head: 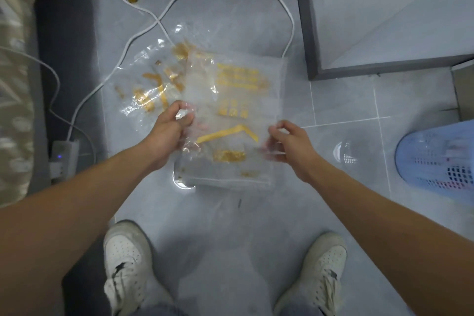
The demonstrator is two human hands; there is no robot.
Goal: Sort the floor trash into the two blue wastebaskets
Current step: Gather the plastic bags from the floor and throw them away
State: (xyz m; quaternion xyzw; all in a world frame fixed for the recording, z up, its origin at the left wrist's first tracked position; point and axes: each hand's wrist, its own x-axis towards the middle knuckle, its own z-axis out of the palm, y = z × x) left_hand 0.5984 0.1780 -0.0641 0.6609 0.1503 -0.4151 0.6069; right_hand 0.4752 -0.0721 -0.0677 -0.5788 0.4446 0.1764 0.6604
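I am holding a clear plastic bag with yellow print stretched between my two hands, above the tiled floor in front of my shoes. My left hand is pinching the bag's left edge, fingers curled round a bunch of the film; beyond that hand a second crumpled sheet of clear wrap, also marked with yellow, is fanning out forward and to the left, and I cannot tell whether my left fingers are gripping it too or only the bag. My right hand is pinching the bag's right edge, thumb and fingers closed on the film.

The bag is hanging flat between my hands, its long axis running away from me, so most of it is lying ahead of my knuckles and a shorter part is drooping back toward my feet.

The one blue wastebasket I can see is standing well off to the right of my right hand, at the edge of my view; the other basket is not showing. So I am judging that the coming move is a swing to the right, with my right hand the nearer one and leading, and my left following across. A white cable is lying on the floor past my left hand, under the loose wrap.
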